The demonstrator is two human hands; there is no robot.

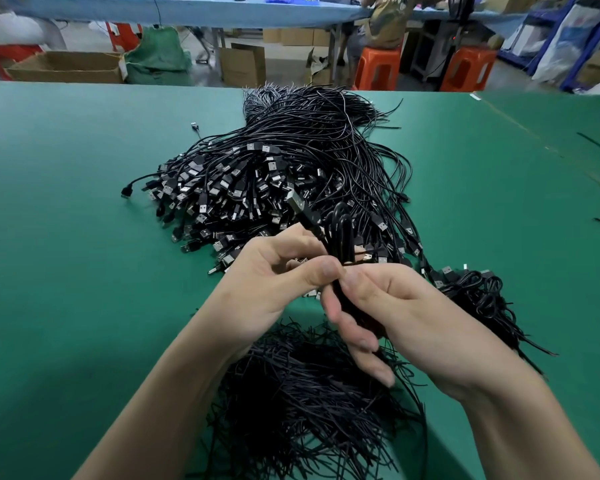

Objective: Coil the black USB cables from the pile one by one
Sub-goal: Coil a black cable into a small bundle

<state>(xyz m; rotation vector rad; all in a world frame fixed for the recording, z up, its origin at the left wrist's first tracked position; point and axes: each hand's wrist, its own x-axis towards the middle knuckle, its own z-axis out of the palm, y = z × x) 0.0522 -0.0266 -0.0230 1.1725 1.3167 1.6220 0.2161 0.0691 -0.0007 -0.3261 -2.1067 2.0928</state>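
Observation:
A big pile of black USB cables [274, 174] lies on the green table [66, 202], plugs toward me. Above its near edge both hands hold one coiled black cable [342, 233]. Its loops stick up between the hands and its USB plug [297, 200] points up and left. My left hand [274, 271] grips the bundle with thumb and fingers curled round it. My right hand [381, 306] pinches the bundle from the right, its other fingers hanging down over the cable's lower part.
A heap of thin black ties [309, 393] lies under my forearms at the near edge. Coiled cables [478, 292] lie to the right. Beyond the far edge stand orange stools [378, 67], cardboard boxes [70, 65] and a seated person [392, 19].

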